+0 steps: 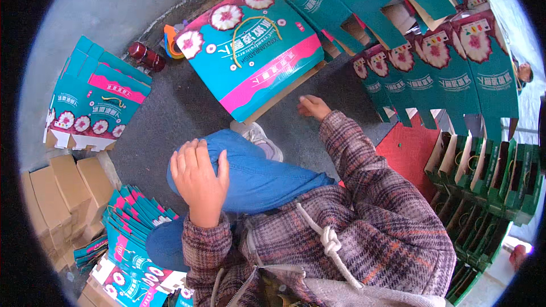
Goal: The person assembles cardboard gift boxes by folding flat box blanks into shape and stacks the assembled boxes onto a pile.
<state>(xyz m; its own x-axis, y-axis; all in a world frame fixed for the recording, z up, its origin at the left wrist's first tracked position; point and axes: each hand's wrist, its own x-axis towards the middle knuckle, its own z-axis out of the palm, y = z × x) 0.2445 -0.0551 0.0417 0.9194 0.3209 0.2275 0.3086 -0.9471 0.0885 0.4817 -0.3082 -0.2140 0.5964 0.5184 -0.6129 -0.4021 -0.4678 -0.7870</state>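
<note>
Large box (256,51) lay on the floor (170,108) ahead of the knee (250,170), tilted. Right hand (313,106) reached just below its near edge; left hand (198,179) rested on the knee. Bottle (146,56) and tape roll (172,41) sat left of the box. Stack of flat boxes (94,102) lay further left. Fanned flat cartons (133,222) lay near left. Folded boxes (432,68) stood in a row to the right.

Bare floor (170,108) between teal box (253,45), flat-carton stack (94,102) and raised knee (244,165).
</note>
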